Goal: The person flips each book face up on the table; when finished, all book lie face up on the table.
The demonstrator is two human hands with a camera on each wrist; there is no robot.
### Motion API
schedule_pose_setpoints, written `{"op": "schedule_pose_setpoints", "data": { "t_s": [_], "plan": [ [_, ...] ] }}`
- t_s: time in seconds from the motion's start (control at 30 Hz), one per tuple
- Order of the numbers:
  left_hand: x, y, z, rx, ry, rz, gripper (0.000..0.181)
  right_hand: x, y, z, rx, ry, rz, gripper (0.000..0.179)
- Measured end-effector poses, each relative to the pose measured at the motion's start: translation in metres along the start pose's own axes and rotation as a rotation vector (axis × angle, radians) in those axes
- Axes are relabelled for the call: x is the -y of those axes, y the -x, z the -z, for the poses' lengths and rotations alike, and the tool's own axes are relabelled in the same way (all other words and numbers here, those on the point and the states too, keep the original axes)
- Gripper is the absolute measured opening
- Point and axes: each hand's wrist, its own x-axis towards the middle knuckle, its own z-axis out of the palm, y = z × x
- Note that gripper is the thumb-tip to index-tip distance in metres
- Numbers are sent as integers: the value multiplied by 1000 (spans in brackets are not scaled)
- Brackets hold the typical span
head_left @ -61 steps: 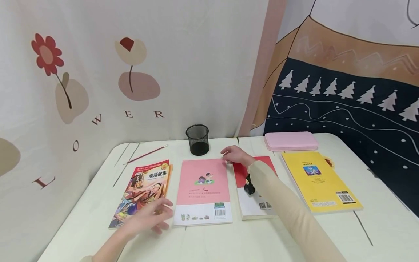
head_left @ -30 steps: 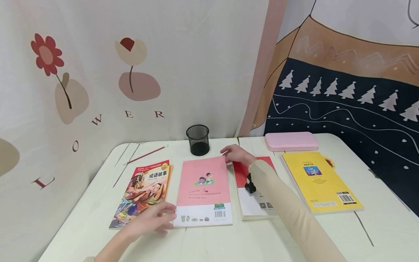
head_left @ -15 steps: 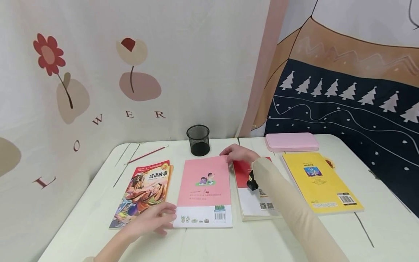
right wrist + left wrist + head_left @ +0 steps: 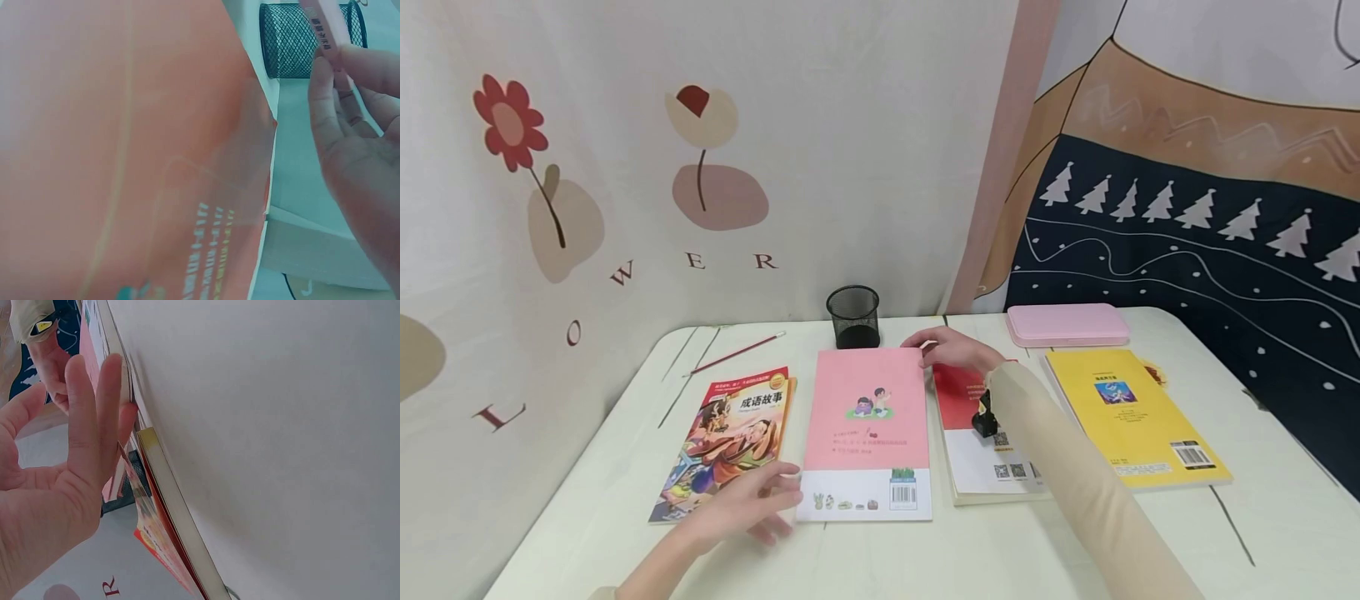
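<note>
A pink-and-white book (image 4: pixel 865 400) lies in the middle, its far edge raised and overlapping the base of the mesh cup in the head view. My right hand (image 4: pixel 957 350) pinches its far right corner between thumb and fingers; the right wrist view shows the pink spine (image 4: pixel 328 28) in that grip. Beside its near left corner is my left hand (image 4: pixel 747 507), fingers fairly straight, fingertips right at the book's edge. The left hand also overlaps a colourful picture-cover book (image 4: pixel 730 442). Under my right forearm lies a red-and-white book (image 4: pixel 962 454), partly hidden.
The black mesh pen cup (image 4: pixel 853 312) stands at the back of the white table (image 4: pixel 880 562). A red pencil (image 4: pixel 737 354) lies at the back left. On the right are a yellow book (image 4: pixel 1131 417) and, behind it, a pink case (image 4: pixel 1067 325).
My right hand has taken hold of the pink book's far corner, and that edge has risen. My left hand has shifted slightly right, up to the book's near left corner.
</note>
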Motion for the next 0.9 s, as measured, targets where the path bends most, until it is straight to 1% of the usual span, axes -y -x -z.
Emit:
{"op": "schedule_pose_setpoints", "data": {
  "t_s": [0.1, 0.23, 0.33, 0.47, 0.57, 0.73, 0.9],
  "plan": [
    [0, 1, 1, 4, -42, 4, 59, -2, 1, 0, -6, -48, 10, 35],
    [1, 1, 2, 55, -99, 0, 60, -4, 2, 0, -8, -109, 37, 37],
    [3, 1, 2, 98, -104, -7, 56, -5, 1, -1, -10, -135, 56, 37],
    [6, -1, 2, 108, -100, -7, 46, -6, 2, -2, -17, -141, 61, 37],
    [7, -2, 3, 113, -79, -8, 40, -7, 2, -4, -27, -150, 44, 37],
    [7, -2, 3, 118, -43, -19, 38, -10, 0, -7, -32, -182, 26, 37],
    [7, -2, 2, 117, -18, -30, 37, -11, -1, -8, -39, -184, 19, 37]
  ]
}}
